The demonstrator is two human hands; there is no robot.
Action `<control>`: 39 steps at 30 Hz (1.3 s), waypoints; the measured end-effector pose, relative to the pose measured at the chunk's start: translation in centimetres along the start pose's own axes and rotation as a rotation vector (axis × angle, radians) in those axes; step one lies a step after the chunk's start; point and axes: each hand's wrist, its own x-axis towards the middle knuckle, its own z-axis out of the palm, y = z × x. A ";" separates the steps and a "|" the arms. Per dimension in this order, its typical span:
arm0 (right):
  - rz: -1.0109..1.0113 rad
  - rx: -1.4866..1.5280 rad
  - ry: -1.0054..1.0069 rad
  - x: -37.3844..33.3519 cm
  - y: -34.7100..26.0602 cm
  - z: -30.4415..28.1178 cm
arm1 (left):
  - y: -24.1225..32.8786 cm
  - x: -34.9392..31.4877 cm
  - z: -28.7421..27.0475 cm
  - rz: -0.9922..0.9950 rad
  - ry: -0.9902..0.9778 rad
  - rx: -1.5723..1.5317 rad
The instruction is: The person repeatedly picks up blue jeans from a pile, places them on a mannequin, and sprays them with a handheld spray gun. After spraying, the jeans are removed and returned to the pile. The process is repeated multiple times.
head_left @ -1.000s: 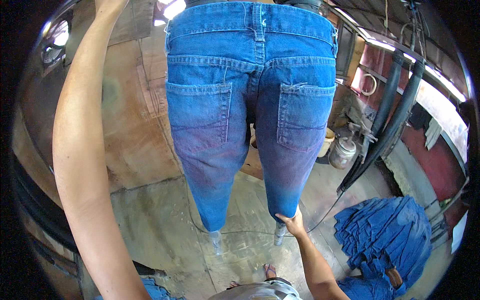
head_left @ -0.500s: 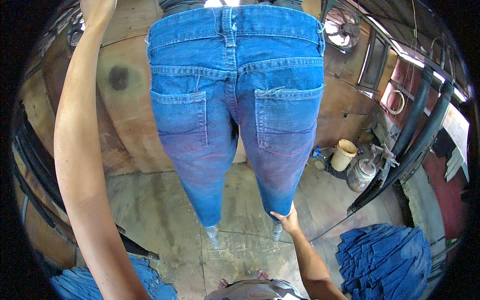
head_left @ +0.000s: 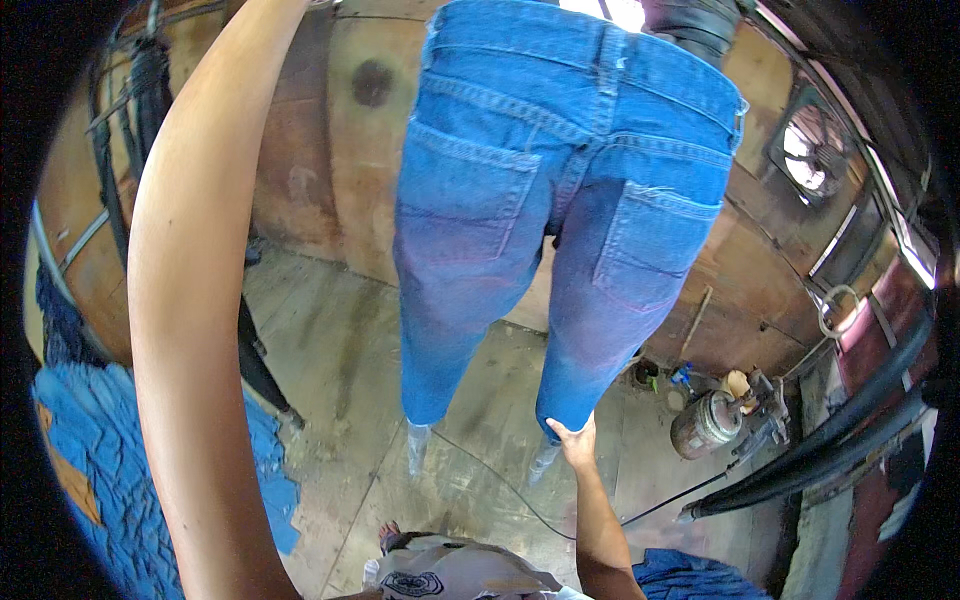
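Note:
A pair of blue jeans (head_left: 470, 310) hangs upright in front of me, back pockets facing me. Its legs look filled out, and purplish patches mark the seat and thighs. Clear, plastic-looking ends (head_left: 418, 450) stick out below both hems. My right hand (head_left: 577, 443) grips the hem of the right leg, thumb on the near side and the other fingers mostly hidden. My left forearm (head_left: 195, 260) rises along the left side, and the hand lies past the top edge. Dark wrapped material (head_left: 695, 28) shows above the waistband.
Blue denim is heaped at left (head_left: 95, 480) and lower right (head_left: 690, 577). A metal canister (head_left: 707, 425) with fittings stands on the floor at right, near thick black hoses (head_left: 830, 450). A thin cable (head_left: 500, 485) crosses the floor. A fan (head_left: 815, 150) is set in the wooden wall.
My view has turned, so the jeans appear farther right and tilted. My left hand has gone out past the top edge. My right hand still holds the hem.

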 end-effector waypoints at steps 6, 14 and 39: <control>0.183 0.102 -0.140 -0.4 3.5 -0.1 | 4.1 0.3 -4.6 -0.142 -0.207 -0.183; 0.502 0.138 -0.207 -1.1 5.4 -1.7 | 6.1 -32.7 -15.8 -0.520 -0.520 -0.078; 0.737 0.396 0.609 -6.9 5.7 6.7 | 12.3 -67.8 -25.1 -2.184 -0.671 -0.218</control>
